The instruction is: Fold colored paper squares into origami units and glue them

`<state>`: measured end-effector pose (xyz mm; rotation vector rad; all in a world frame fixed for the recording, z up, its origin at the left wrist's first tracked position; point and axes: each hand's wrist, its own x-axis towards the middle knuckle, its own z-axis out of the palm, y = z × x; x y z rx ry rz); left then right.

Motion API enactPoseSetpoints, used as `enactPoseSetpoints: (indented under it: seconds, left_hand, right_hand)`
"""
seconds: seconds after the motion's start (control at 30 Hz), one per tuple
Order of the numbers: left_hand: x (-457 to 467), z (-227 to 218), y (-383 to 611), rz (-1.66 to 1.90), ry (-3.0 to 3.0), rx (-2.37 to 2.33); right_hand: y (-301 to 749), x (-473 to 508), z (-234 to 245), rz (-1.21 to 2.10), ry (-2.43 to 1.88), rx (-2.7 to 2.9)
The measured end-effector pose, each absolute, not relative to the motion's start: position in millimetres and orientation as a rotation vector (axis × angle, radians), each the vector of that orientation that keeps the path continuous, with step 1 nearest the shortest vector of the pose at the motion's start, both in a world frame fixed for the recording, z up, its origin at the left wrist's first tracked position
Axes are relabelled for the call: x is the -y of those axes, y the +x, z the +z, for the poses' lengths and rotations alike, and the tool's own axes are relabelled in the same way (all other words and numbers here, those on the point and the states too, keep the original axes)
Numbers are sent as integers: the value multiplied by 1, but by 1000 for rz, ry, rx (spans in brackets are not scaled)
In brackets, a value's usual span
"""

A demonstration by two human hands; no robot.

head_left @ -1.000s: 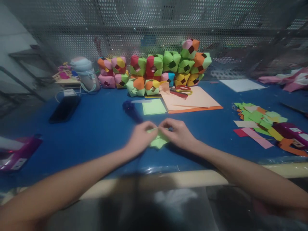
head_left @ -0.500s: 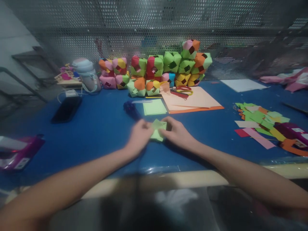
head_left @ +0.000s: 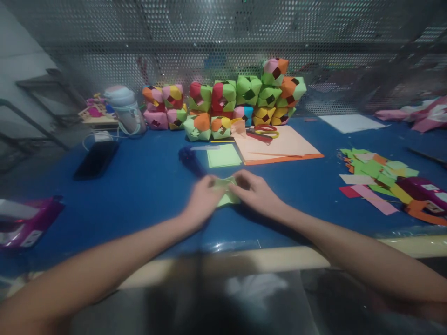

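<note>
Between my two hands is a small piece of folded light-green paper [head_left: 228,197], held just above the blue table. My left hand [head_left: 203,197] pinches its left side, and my right hand [head_left: 256,191] grips its right side with the thumb pressed on top. Some of the folds are hidden under my fingers. Just beyond lies a stack of light-green paper squares [head_left: 224,156]. Scissors [head_left: 263,132] with red and yellow handles rest on peach paper sheets [head_left: 289,142].
Several colourful folded-paper balls [head_left: 223,97] are stacked against the perforated metal panel. A black phone [head_left: 97,159] and a flask [head_left: 124,107] stand at left. Paper scraps [head_left: 379,174] and a purple packet [head_left: 424,193] lie at right. Another purple packet [head_left: 33,221] is near left.
The top of the green paper, pointed and upright before, now looks lower and flatter between my fingers. My hands stay in nearly the same place.
</note>
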<state>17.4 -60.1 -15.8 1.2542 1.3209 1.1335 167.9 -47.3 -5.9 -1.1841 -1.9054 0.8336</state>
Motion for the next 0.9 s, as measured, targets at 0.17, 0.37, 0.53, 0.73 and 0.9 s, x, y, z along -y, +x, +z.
enactPoseSetpoints:
  seconds: [0.17, 0.37, 0.53, 0.73, 0.9]
  left_hand:
    - [60, -17, 18, 1105, 1286, -1341]
    - [61, -17, 16, 1054, 1420, -1334]
    - [61, -6, 10, 1126, 1418, -1361]
    - [64, 9, 6, 1200, 1342, -1349]
    - [75, 13, 11, 1208, 1287, -1256]
  right_hand:
    - [169, 45, -12, 714, -1113, 1906]
    - [168, 49, -12, 656, -1007, 1947]
    - [172, 43, 5, 915, -1018, 1871]
    - [152, 1, 5, 945, -1134, 1803]
    - [102, -28, -15, 790, -1193, 2098]
